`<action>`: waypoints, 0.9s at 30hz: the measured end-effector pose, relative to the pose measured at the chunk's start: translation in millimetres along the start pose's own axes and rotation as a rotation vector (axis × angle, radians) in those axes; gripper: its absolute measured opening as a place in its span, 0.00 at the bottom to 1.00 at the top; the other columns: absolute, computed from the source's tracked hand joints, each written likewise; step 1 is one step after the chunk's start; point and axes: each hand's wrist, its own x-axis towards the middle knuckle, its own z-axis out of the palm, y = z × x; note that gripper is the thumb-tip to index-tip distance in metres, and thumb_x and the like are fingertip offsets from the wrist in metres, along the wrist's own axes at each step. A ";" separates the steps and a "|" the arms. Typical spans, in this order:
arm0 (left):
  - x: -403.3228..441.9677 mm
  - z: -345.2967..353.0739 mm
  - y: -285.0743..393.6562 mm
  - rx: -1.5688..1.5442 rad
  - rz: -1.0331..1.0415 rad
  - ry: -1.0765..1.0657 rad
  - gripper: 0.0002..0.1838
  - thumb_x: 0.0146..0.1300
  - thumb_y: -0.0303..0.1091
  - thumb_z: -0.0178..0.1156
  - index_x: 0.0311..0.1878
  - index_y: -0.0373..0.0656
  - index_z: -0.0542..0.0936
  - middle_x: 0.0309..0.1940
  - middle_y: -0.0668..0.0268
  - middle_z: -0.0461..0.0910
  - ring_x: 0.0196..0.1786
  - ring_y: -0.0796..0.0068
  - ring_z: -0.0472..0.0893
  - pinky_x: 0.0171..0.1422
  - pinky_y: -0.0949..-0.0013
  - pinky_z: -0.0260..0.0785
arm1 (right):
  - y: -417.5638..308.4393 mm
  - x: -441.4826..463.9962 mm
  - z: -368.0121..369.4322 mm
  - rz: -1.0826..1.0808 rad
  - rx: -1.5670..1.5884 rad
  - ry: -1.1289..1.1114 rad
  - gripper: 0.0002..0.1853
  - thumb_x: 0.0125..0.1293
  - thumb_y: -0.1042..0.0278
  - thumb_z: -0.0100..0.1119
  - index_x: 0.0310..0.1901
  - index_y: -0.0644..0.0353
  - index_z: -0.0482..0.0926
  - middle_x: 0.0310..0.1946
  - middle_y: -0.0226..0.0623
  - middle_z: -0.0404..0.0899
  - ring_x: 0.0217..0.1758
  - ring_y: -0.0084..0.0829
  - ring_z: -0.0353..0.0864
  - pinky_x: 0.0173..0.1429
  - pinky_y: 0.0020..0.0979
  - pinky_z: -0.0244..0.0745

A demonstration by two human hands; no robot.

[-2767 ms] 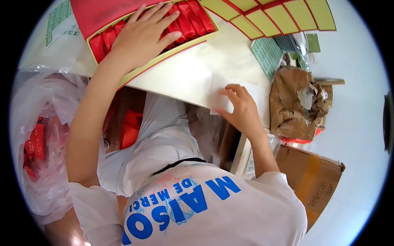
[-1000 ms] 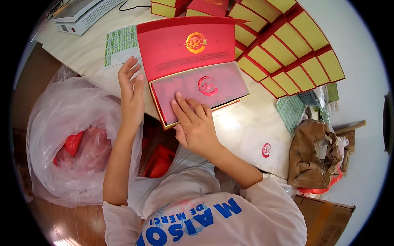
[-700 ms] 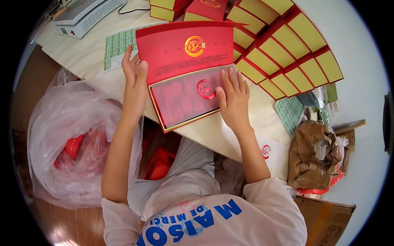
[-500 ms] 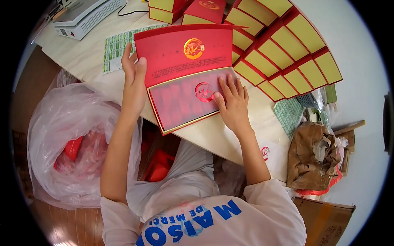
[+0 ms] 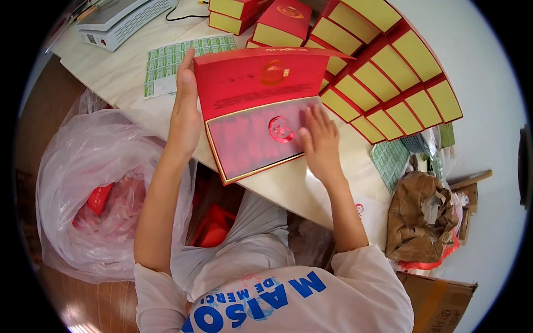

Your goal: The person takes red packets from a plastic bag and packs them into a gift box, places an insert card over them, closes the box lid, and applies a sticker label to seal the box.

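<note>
A red gift box (image 5: 220, 161) with a gold inner rim lies at the table's front edge, its red lid (image 5: 239, 75) raised and leaning. Inside, a translucent sheet (image 5: 244, 139) with a red round emblem covers red packets that show faintly through it. My left hand (image 5: 186, 116) stands upright at the lid's left side, fingers stretched out and against or close to its edge. Over the right end of the box is my right hand (image 5: 323, 141), fingers extended and slightly blurred; whether it touches the sheet I cannot tell.
Stacked red and yellow boxes (image 5: 383, 83) fill the back right. Sheets of green labels (image 5: 166, 64) lie behind the lid, near a grey-white device (image 5: 122, 28). A clear plastic bag (image 5: 72, 150) stands at the left. Crumpled brown paper (image 5: 416, 216) sits at the right above a carton (image 5: 433, 302).
The lid has tipped forward over the box, and its gold print looks darker. My left hand has turned more edge-on beside it. My right hand has shifted slightly right and toward me.
</note>
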 end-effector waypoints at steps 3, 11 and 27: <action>-7.6 -4.7 7.9 -0.001 0.037 0.104 0.39 0.73 0.62 0.27 0.74 0.39 0.53 0.72 0.54 0.57 0.74 0.64 0.57 0.79 0.61 0.40 | 26.3 8.8 -19.9 0.258 0.363 0.243 0.22 0.74 0.63 0.40 0.62 0.69 0.69 0.59 0.54 0.72 0.65 0.47 0.68 0.71 0.41 0.57; -76.8 27.4 3.9 0.911 0.069 -0.550 0.32 0.68 0.52 0.52 0.68 0.42 0.66 0.69 0.51 0.63 0.72 0.53 0.61 0.74 0.50 0.49 | 52.0 21.3 -55.3 0.261 0.701 0.188 0.26 0.76 0.56 0.32 0.60 0.67 0.72 0.59 0.44 0.75 0.67 0.41 0.67 0.72 0.41 0.54; -79.8 16.3 6.0 0.938 0.297 -0.613 0.30 0.63 0.38 0.60 0.68 0.43 0.67 0.67 0.57 0.66 0.72 0.62 0.63 0.75 0.51 0.49 | 2.6 34.9 -17.1 -0.075 0.328 -0.143 0.23 0.76 0.57 0.38 0.60 0.63 0.73 0.63 0.47 0.71 0.69 0.48 0.64 0.72 0.42 0.55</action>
